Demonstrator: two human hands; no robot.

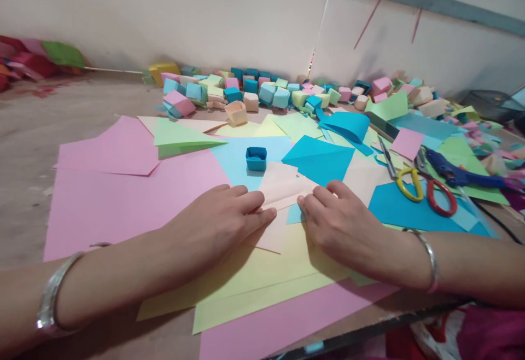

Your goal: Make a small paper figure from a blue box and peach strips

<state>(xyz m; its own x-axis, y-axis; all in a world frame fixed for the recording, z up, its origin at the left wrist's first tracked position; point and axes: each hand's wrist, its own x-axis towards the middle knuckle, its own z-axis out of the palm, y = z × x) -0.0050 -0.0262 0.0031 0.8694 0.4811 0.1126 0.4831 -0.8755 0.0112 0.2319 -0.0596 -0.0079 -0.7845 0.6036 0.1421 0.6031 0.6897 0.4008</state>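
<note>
A pale peach sheet of paper, partly folded, lies on a yellow sheet in front of me. My left hand rests on its left side with fingers together, pressing the fold down flat. My right hand holds the paper's right edge with fingers curled onto it. Just beyond the paper sits a small folded blue paper box. A silver bangle circles each wrist.
Large pink, light blue and green sheets cover the table. Red-and-yellow scissors and a blue glue gun lie right. Several folded paper boxes are heaped along the wall. The table edge runs near me.
</note>
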